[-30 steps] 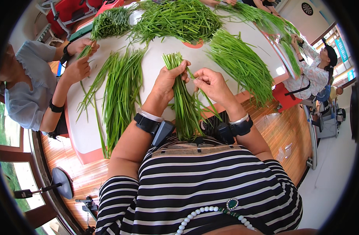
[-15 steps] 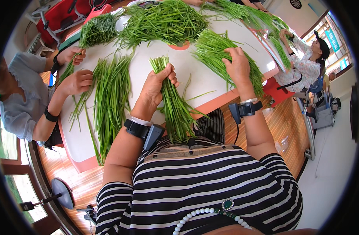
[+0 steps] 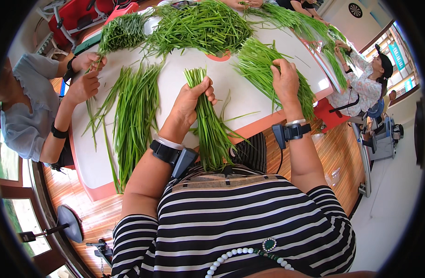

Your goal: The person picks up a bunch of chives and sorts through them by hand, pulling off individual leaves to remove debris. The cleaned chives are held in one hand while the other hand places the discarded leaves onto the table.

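Upright in my left hand (image 3: 194, 99) is a bunch of garlic chives (image 3: 209, 134), the fingers wrapped round it below its pale cut ends. Its green leaves hang toward my lap. My right hand (image 3: 285, 83) is at the edge of a neat heap of chives (image 3: 259, 62) on the right, thumb and fingers bent together in a pinch. Whatever lies between those fingertips is too small to make out. Left of my left forearm, a long heap of chives (image 3: 136, 116) lies across the table (image 3: 175, 67).
A large chive pile (image 3: 203, 28) and a darker bundle (image 3: 123, 32) lie at the far side. On the left a person's hands (image 3: 85, 85) hold stalks. Another person in a cap (image 3: 370, 78) works at the right. A cable (image 3: 281, 160) hangs from my right wrist's device.
My right thumb and fingers have drawn closer together beside the right heap. The left neighbour's hands have come closer together. My left hand keeps its grip on the bunch.
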`<state>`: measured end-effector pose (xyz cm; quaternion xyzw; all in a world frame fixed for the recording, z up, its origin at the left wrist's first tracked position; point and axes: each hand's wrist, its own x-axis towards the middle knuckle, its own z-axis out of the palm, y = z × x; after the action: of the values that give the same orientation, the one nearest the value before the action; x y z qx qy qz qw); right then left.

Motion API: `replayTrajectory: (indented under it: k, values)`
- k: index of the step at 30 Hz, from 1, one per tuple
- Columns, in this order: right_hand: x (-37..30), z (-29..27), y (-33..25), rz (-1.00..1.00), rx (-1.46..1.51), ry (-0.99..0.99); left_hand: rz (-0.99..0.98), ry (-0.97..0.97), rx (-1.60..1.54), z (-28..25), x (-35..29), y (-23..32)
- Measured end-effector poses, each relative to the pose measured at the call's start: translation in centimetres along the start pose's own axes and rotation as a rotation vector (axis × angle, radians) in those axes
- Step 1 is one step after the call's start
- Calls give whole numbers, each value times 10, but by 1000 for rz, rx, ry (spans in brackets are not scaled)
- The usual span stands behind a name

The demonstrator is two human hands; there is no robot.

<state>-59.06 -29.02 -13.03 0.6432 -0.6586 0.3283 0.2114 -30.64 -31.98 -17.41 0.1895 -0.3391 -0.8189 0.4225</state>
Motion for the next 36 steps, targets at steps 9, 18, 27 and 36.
replayTrajectory:
  k: [9, 18, 27, 36]
  values:
    - [1, -1, 0, -128, 58, 82, -22, 42, 29, 5, -4, 3]
    - [-12, -5, 2, -39, 176, 111, -7, 2, 9, -2, 0, 0]
    - [-22, -5, -6, -113, 16, -46, -16, -4, -13, 2, 1, -1]
    - [-21, 2, 7, -152, -51, 21, -60, -15, -8, 22, 19, -1]
